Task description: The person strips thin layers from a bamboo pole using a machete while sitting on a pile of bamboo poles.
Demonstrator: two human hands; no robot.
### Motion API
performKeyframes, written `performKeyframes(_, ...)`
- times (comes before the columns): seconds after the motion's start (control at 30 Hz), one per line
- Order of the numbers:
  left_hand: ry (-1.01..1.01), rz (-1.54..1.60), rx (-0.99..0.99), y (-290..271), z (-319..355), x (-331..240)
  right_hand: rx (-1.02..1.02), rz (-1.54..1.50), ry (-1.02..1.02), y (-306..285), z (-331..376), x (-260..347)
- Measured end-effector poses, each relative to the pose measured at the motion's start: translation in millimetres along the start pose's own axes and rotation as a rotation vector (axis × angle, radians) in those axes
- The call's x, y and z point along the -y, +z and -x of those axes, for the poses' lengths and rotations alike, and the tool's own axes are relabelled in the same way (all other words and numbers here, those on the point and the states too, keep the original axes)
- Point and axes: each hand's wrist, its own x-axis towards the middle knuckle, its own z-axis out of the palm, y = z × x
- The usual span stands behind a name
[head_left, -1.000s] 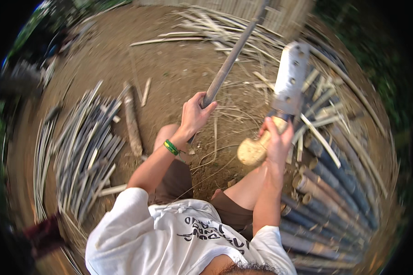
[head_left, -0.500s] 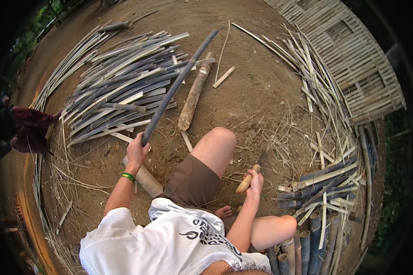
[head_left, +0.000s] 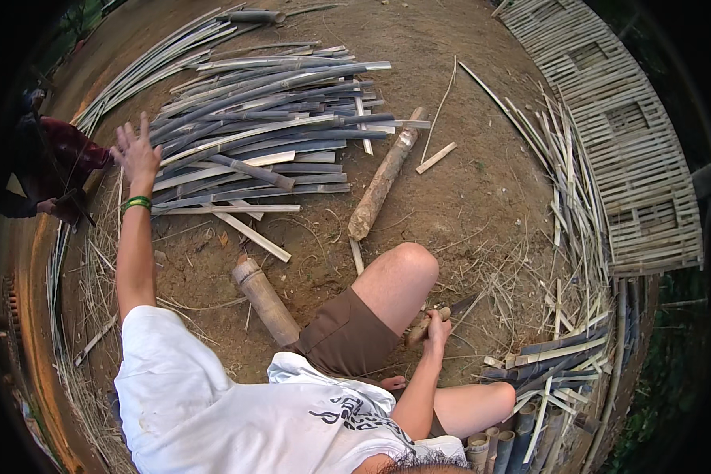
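My left hand [head_left: 138, 158] is raised with fingers spread at the left end of a broad pile of split bamboo strips [head_left: 253, 130]; nothing is in it. The strips, grey-green outside and pale inside, lie roughly side by side on the dirt. Beside my bent knee, my right hand [head_left: 438, 332] is closed round the thick wooden handle of a knife [head_left: 417, 332]. Its dark blade [head_left: 464, 303] points away from me, partly lost against the litter. A short, thick bamboo section [head_left: 267, 302] lies left of my leg.
A rough log [head_left: 383, 182] lies ahead, right of the pile. Bamboo shavings and cut pieces [head_left: 561, 371] litter the right side, by a woven bamboo panel [head_left: 616, 130]. Bamboo tubes [head_left: 521, 438] stand at lower right. Another person [head_left: 63, 158] is at far left.
My left hand has let go of the long dark bamboo strip and reached out left, its fingers now spread. The view has shifted left. My right hand still grips the knife.
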Motion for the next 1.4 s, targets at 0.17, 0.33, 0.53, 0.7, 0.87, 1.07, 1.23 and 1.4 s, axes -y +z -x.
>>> performKeyframes(0.17, 0.392, 0.59, 0.102, 29, 104, -127, -0.03, 0.006, 0.023, -10, 18, -11)
performKeyframes(0.33, 0.529, 0.948, 0.611, 10, 277, -217, -0.038, 0.392, -0.017, -34, 28, 18)
performKeyframes(0.53, 0.637, 1.244, 0.604, -46, 275, -300, 0.124, 0.962, -0.228, -120, 28, 106)
performKeyframes(0.7, 0.748, 1.496, 0.412, -108, 221, -362, 0.23, 1.376, -0.247, -163, 21, 176)
performKeyframes(0.87, 0.858, 1.747, 0.59, -201, 188, -383, 0.318, 1.47, -0.188, -177, 29, 228)
performKeyframes(1.07, 1.212, 1.793, 0.652, -309, 229, -413, 0.422, 1.382, -0.183, -194, -4, 197)
performKeyframes(1.23, 1.692, 1.662, 0.841, -379, 281, -411, 0.351, 1.353, -0.191, -173, 14, 215)
performKeyframes(1.4, 1.996, 1.408, 0.889, -392, 329, -393, 0.379, 1.362, -0.199, -173, 11, 229)
